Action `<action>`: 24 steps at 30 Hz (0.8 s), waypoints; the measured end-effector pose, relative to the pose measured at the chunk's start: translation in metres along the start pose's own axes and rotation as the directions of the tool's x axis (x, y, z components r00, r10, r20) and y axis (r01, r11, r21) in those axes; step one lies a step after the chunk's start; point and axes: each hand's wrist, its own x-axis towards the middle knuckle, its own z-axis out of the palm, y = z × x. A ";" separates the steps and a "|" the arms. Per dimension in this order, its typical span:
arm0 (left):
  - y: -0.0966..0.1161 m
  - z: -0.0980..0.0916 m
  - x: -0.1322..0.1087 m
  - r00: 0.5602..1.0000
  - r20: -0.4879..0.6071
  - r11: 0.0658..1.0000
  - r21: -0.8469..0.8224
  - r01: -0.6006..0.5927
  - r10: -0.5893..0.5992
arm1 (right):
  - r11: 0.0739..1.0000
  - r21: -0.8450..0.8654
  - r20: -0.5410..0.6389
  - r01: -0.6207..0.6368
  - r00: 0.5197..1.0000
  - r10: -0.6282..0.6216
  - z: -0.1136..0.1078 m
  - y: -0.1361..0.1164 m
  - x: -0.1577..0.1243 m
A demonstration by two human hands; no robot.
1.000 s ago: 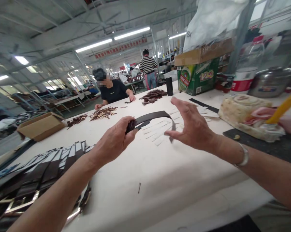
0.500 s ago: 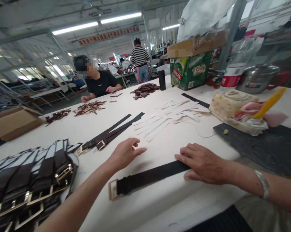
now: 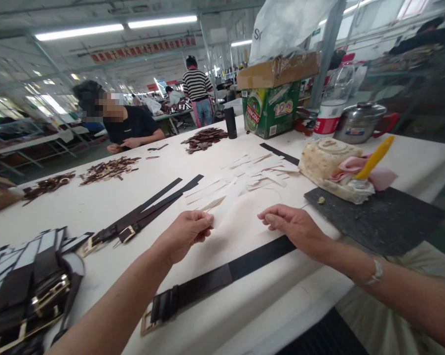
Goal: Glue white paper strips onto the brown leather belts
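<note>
My left hand (image 3: 185, 232) hovers over the white table (image 3: 244, 301), its fingers pinched on the near end of a white paper strip (image 3: 212, 203) from the scattered pile of strips (image 3: 250, 172). To its right, my right hand (image 3: 294, 225) has its fingers curled and thumb pressed to them; what they hold is too small to make out. Just in front of both hands a dark belt (image 3: 222, 277) lies flat along the table's near edge, its gold buckle (image 3: 148, 321) to the left. Neither hand touches it.
Two more belts (image 3: 144, 217) lie left of centre, and a stack of buckled belts (image 3: 26, 286) sits at the far left. A black mat (image 3: 378, 217), a cloth bundle with a yellow handle (image 3: 341, 165), a green carton (image 3: 269, 108) and a pot (image 3: 359, 122) stand right. A seated person (image 3: 126, 125) works opposite.
The belt carried in my left hand a second ago now lies on the table. Both hands have lifted off it, moved toward the paper strips, and closed into pinches.
</note>
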 end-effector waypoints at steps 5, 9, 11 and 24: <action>0.019 0.031 -0.051 0.953 0.303 0.850 -0.501 0.162 -0.003 | 0.698 0.715 -0.123 -0.034 0.977 0.173 0.010 -0.025 0.014; 0.021 0.057 -0.071 0.924 0.381 0.806 -0.546 0.226 -0.001 | 0.673 0.737 -0.177 0.062 0.979 0.105 0.022 -0.051 0.003; 0.022 0.059 -0.075 0.916 0.400 0.819 -0.534 0.209 0.027 | 0.704 0.705 -0.199 0.086 0.977 0.079 0.023 -0.066 -0.004; -0.048 0.054 -0.083 0.862 -0.152 0.866 0.227 -0.445 0.483 | 0.694 -0.383 0.618 0.610 0.727 -0.298 -0.009 -0.053 -0.003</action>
